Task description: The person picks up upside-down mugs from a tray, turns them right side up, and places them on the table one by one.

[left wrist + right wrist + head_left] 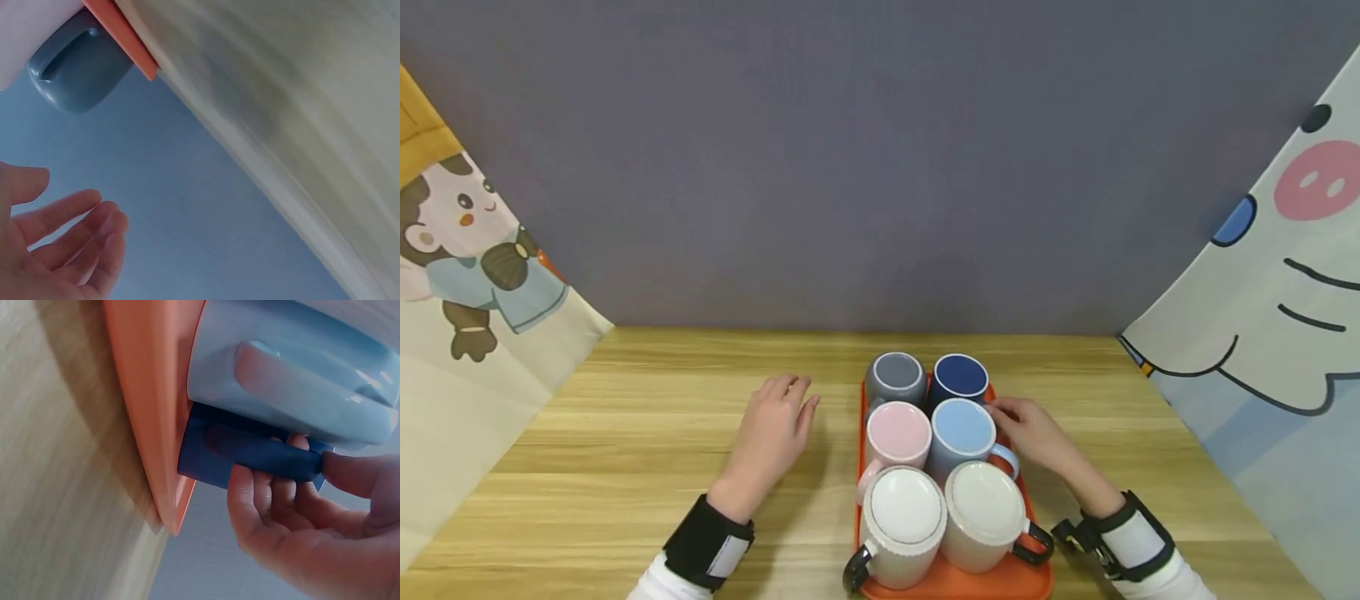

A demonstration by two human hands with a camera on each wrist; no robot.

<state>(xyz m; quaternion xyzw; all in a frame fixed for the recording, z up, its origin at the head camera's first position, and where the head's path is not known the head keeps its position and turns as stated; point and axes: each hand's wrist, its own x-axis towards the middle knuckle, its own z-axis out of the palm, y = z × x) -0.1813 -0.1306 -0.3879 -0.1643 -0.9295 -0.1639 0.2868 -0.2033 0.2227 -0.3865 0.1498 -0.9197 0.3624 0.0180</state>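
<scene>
Several upside-down mugs stand in two columns on an orange tray (955, 583). At the back right is a navy mug (960, 376); my right hand (1033, 433) grips its handle (265, 453), fingers curled round it and thumb at its end. Beside it stands a grey mug (898, 372). A pink mug (898, 433) and a light blue mug (963, 428) fill the middle row. In front are two white mugs with black handles, one left (904, 517) and one right (985, 508). My left hand (769, 437), fingers relaxed and holding nothing, hovers left of the tray.
The tray rests on a wood-grain table (625, 433). A grey cloth wall (865, 167) rises along the back edge, with cartoon-printed cloth on the left (482, 367) and right (1262, 333) sides.
</scene>
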